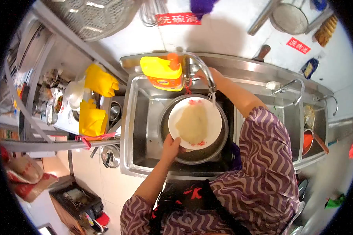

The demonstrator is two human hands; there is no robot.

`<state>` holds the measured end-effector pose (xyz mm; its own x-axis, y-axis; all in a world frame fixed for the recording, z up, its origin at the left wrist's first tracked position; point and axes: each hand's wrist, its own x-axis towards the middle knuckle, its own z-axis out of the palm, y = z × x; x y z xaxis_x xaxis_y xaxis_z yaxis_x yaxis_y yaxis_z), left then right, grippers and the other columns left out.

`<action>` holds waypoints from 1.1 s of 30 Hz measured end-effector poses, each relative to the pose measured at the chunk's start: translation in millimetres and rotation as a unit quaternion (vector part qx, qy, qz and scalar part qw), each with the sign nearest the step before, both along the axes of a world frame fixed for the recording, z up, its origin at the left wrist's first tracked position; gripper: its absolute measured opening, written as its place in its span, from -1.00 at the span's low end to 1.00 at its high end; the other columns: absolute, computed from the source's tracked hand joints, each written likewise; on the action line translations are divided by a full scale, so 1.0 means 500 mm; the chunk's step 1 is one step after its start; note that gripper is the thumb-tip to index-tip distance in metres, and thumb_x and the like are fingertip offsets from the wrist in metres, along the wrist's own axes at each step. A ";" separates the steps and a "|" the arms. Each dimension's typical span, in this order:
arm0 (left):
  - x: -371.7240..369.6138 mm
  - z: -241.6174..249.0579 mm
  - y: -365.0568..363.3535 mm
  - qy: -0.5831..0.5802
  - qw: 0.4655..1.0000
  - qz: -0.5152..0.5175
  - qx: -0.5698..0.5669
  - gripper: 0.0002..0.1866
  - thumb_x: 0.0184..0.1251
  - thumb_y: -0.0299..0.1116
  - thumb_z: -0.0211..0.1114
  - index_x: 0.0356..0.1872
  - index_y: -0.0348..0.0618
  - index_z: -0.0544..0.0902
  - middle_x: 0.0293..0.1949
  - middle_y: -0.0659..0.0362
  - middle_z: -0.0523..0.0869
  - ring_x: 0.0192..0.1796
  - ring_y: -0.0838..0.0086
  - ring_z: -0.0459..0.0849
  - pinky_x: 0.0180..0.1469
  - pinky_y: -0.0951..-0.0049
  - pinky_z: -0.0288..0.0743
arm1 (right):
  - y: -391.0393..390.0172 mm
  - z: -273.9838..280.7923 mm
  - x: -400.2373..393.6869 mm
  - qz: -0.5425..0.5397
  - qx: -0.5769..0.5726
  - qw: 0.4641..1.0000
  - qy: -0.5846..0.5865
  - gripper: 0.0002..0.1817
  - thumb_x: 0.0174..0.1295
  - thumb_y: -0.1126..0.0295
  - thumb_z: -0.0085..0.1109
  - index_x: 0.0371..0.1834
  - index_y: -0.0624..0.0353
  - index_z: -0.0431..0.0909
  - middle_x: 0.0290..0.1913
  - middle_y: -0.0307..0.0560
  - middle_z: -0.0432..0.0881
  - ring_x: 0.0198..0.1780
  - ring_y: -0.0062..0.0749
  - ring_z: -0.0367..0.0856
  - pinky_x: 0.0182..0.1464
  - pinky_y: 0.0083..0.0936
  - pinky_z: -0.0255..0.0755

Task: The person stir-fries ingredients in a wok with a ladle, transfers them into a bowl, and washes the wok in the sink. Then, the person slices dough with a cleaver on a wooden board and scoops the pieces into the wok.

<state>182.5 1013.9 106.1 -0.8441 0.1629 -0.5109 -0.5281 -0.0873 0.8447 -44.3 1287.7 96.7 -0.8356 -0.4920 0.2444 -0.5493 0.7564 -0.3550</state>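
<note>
A white plate [175, 122] with red patterns on its rim is tilted over a round metal basin [164, 135] in the left sink. A pale, cloudy liquid pools in the middle of the plate. My left hand [171, 148] grips its lower left edge, thumb on top. Behind the curved tap [208, 69], my right hand [210, 76] is at the tap handle, its fingertips partly hidden. A thin stream of water [213, 100] falls from the spout near the plate's upper right edge. Left of the tap stands a yellow detergent jug [161, 73] with an orange cap.
Yellow rubber gloves [93, 119] hang on a rack at the left. More sink basins with taps [298, 92] continue to the right, where a red-orange container [308, 141] and a wooden handle [321, 145] sit. Strainers [289, 17] and a whisk [151, 11] hang on the wall.
</note>
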 end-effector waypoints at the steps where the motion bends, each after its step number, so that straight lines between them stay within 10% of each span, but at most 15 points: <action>1: 0.013 0.005 -0.011 -0.001 1.000 0.002 0.000 -0.66 0.31 -0.43 -0.04 0.09 -0.28 0.29 -0.40 0.05 0.63 -0.61 0.47 0.59 -0.60 0.55 0.49 | 0.006 -0.004 -0.019 -0.016 0.002 0.998 -0.055 -0.77 0.08 0.47 0.03 -0.19 0.13 0.58 -0.25 0.04 0.62 -0.20 -0.06 0.58 -0.11 -0.24 0.43; 7: 0.127 0.047 -0.135 0.005 0.998 0.056 0.024 -0.69 0.34 -0.44 -0.05 0.07 -0.27 0.33 -0.29 0.05 0.63 -0.54 0.48 0.61 -0.54 0.53 0.53 | 0.031 -0.094 -0.069 -0.010 -0.233 0.968 -0.097 -0.80 0.14 0.40 0.05 -0.21 0.16 0.58 -0.25 0.06 0.63 -0.21 -0.02 0.58 -0.12 -0.24 0.43; 10: 0.199 0.088 -0.203 0.004 0.991 0.126 -0.040 -0.70 0.35 -0.43 -0.05 0.07 -0.26 0.33 -0.28 0.04 0.63 -0.50 0.48 0.63 -0.53 0.53 0.53 | 0.001 -0.035 -0.015 -0.115 0.001 0.989 0.090 -0.80 0.16 0.38 0.06 -0.20 0.16 0.59 -0.25 0.07 0.63 -0.19 -0.01 0.57 -0.12 -0.23 0.42; 12: 0.271 0.063 -0.275 0.049 0.987 0.150 0.020 -0.67 0.36 -0.42 -0.03 0.10 -0.31 0.30 -0.30 0.04 0.62 -0.49 0.48 0.61 -0.52 0.55 0.52 | 0.010 -0.074 0.042 -0.112 -0.047 0.972 0.203 -0.79 0.20 0.40 0.05 -0.14 0.19 0.58 -0.18 0.05 0.62 -0.11 -0.05 0.55 -0.07 -0.27 0.41; 18: 0.525 0.101 -0.453 0.057 0.948 0.314 -0.010 -0.67 0.35 -0.42 0.00 0.07 -0.37 0.32 -0.35 0.06 0.63 -0.56 0.49 0.59 -0.58 0.54 0.48 | -0.209 0.014 0.449 -0.210 -0.180 0.950 -0.142 -0.77 0.28 0.43 -0.06 -0.10 0.24 0.55 -0.19 -0.02 0.59 -0.18 -0.24 0.57 -0.08 -0.45 0.40; 21: 0.691 0.115 -0.544 0.055 0.924 0.373 -0.056 -0.63 0.31 -0.47 0.01 0.09 -0.43 0.30 -0.34 -0.02 0.61 -0.60 0.44 0.55 -0.57 0.51 0.49 | -0.435 -0.037 0.615 0.018 -0.228 0.964 -0.136 -0.80 0.32 0.41 -0.08 -0.21 0.26 0.54 -0.34 -0.11 0.54 -0.30 -0.48 0.50 -0.20 -0.55 0.39; 22: 0.755 0.116 -0.570 0.052 0.908 0.413 -0.045 -0.63 0.29 -0.49 0.03 0.09 -0.44 0.30 -0.34 -0.03 0.61 -0.59 0.43 0.57 -0.58 0.51 0.49 | -0.525 -0.101 0.690 0.068 -0.465 0.808 -0.354 -0.81 0.33 0.39 -0.06 -0.16 0.24 0.52 -0.32 -0.14 0.55 -0.31 -0.54 0.50 -0.28 -0.60 0.39; 23: 0.820 0.114 -0.593 0.047 0.894 0.441 -0.063 -0.67 0.30 -0.47 0.02 0.05 -0.38 0.34 -0.40 0.06 0.63 -0.60 0.49 0.58 -0.57 0.53 0.49 | -0.619 -0.075 0.749 0.050 -0.310 0.870 -0.381 -0.79 0.34 0.38 -0.05 -0.06 0.23 0.47 -0.25 -0.17 0.55 -0.33 -0.58 0.51 -0.32 -0.64 0.41; 33: 1.352 0.107 -0.801 0.046 0.736 0.665 -0.120 -0.64 0.21 -0.45 0.00 0.01 -0.41 0.37 -0.41 0.01 0.61 -0.61 0.44 0.60 -0.57 0.49 0.50 | -1.261 0.038 1.275 0.342 -0.173 0.660 -0.646 -0.60 0.42 0.20 -0.18 0.10 0.31 0.35 -0.25 -0.15 0.55 -0.28 -0.46 0.59 -0.26 -0.54 0.51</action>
<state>858.5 613.5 159.8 -0.2075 -0.9240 -0.3212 -0.0505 -0.3178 0.9468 593.4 657.2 115.5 -0.0681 -0.9635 -0.2588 0.2113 0.2396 -0.9476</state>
